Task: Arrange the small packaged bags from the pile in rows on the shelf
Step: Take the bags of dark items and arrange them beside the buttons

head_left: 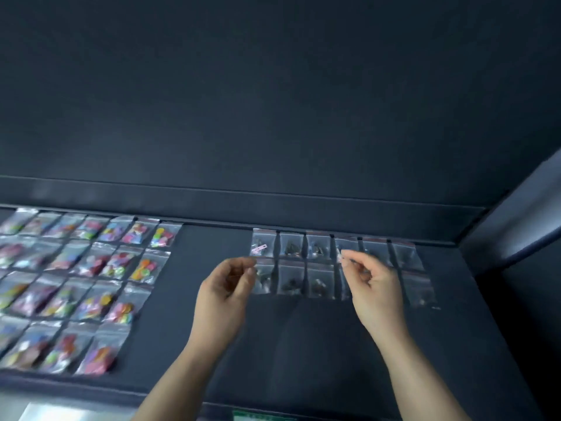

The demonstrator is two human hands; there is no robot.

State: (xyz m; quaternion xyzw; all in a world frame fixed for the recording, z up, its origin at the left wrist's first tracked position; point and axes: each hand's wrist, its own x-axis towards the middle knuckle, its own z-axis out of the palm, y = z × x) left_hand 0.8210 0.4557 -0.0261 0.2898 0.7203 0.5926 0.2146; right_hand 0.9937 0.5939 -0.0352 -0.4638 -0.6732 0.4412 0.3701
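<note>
Small packaged bags [318, 262] with dark contents lie flat in two rows toward the right of the shelf [303, 344], the far row against the shelf's back lip. A larger block of colourful bags [91, 268] sits well apart on the left. The pile they come from is not in view.

Both hands hover over the dark-filled rows, apart from each other. The left hand [226, 287] has its fingers curled and its thumb close to the forefinger, just beside the leftmost bag of the near row. The right hand [372, 281] has its fingertips drawn together over the fourth bag of the far row. The frame is blurred and the film is clear, so I cannot tell whether either hand pinches a bag or holds nothing.

The main risk looks like disturbing what is already laid. These bags seem light and slick (clear film on a smooth dark surface), so a brushing knuckle or wrist would likely push a neighbour askew or onto the next bag. The right hand hides part of the near row, so a bag set down there could land overlapping one that cannot be seen. A loose pinch on a corner could also let a bag twist and drop crooked, breaking the line.
</note>
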